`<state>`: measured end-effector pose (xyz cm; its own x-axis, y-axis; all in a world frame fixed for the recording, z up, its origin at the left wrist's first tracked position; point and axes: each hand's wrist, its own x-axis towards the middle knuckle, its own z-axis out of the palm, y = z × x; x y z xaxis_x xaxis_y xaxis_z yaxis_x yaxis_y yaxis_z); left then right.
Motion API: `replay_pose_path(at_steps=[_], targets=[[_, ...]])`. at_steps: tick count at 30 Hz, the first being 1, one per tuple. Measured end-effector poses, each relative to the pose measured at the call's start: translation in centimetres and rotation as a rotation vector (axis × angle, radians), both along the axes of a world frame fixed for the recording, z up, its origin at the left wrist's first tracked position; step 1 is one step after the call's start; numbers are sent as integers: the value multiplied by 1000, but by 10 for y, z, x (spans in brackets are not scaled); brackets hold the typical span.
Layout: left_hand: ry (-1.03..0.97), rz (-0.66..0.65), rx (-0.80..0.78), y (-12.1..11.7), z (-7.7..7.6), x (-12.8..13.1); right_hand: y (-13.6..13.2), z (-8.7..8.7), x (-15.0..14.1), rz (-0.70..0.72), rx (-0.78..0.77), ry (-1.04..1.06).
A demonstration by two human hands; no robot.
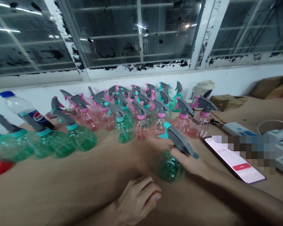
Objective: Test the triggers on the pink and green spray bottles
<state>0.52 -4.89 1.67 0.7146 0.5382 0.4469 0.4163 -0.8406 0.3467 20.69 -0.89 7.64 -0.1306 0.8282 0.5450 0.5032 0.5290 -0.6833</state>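
My right hand [191, 163] is wrapped round a green spray bottle [171, 168] with a grey trigger head and teal collar, standing on the brown table [61, 188]. My left hand [138, 197] rests on the table just in front of that bottle, its fingers curled loosely with nothing in them. Behind stand several more spray bottles, pink ones [141, 125] and green ones [81, 135], in rows toward the wall.
A phone [233, 160] with a lit screen lies right of the held bottle. A power strip [238, 128] and white cable lie further right. A Pepsi bottle [23, 110] lies at the left. A lidded cup [204, 89] and cardboard pieces sit near the wall.
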Motion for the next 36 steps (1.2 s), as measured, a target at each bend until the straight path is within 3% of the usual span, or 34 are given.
replay_pose_path(at_steps=[11, 21, 31, 36], targets=[[40, 20, -13, 1, -1, 0, -1, -3, 2, 17, -88, 80], [55, 206, -42, 3, -5, 3, 0, -4, 2, 85, -124, 141], [109, 335, 8, 4, -11, 3, -7, 19, 1, 42, -142, -11], [193, 383, 38, 6, -14, 5, -8, 17, 2, 71, -158, -11]])
